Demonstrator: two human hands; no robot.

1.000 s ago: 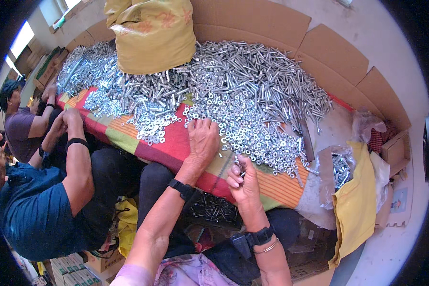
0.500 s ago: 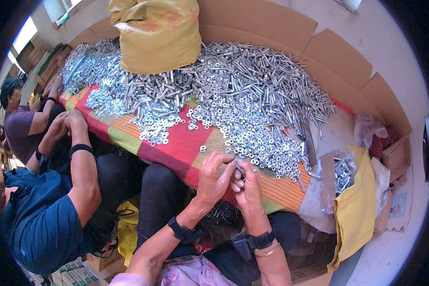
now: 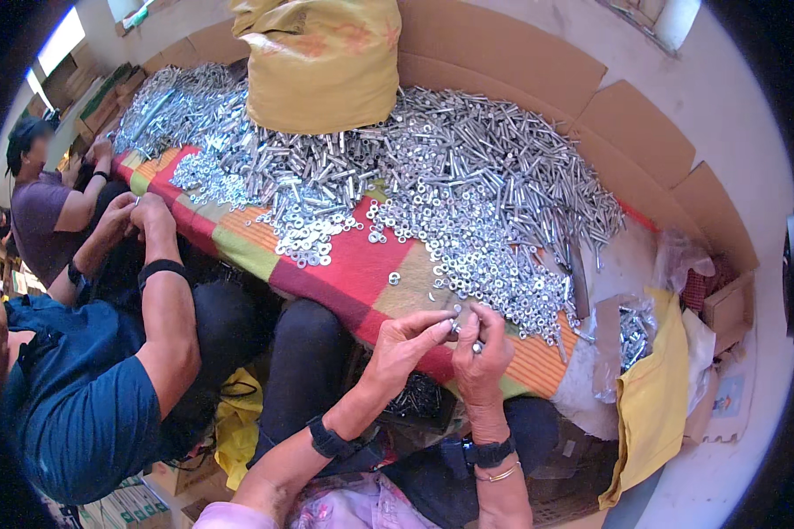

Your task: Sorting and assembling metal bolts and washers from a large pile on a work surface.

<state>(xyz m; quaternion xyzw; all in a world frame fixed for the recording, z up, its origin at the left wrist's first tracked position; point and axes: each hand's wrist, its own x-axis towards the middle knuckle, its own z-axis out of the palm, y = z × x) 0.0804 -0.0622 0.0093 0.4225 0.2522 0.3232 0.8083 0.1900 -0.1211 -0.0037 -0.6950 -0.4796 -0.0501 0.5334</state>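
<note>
My left hand (image 3: 406, 348) is closed in a pinch over the front edge of the cloth-covered table. Between its thumb and index fingertips are small shiny metal pieces (image 3: 455, 323), nut-like, too small to tell exactly. Close beside it, my right hand (image 3: 483, 361) is closed around a metal bolt; its round end (image 3: 477, 348) shows between the fingers, the remainder hidden. Just beyond both hands lies a spread of loose hex nuts (image 3: 503, 282). Behind the nuts is a heap of metal bolts or rods (image 3: 503, 167). Flat washers (image 3: 304, 238) lie farther left.
A full yellow sack (image 3: 322, 75) stands on the heap. Cardboard sheets (image 3: 635, 128) line the wall. At right are a plastic bag of metal parts (image 3: 633, 335) and a yellow cloth sack (image 3: 657, 397). Two other people work at left; the nearer wears a dark blue shirt (image 3: 79, 397).
My hands have drawn slightly apart and shifted a little right and down. My right hand has turned, so the bolt's end shows now. The whole view has shifted slightly.
</note>
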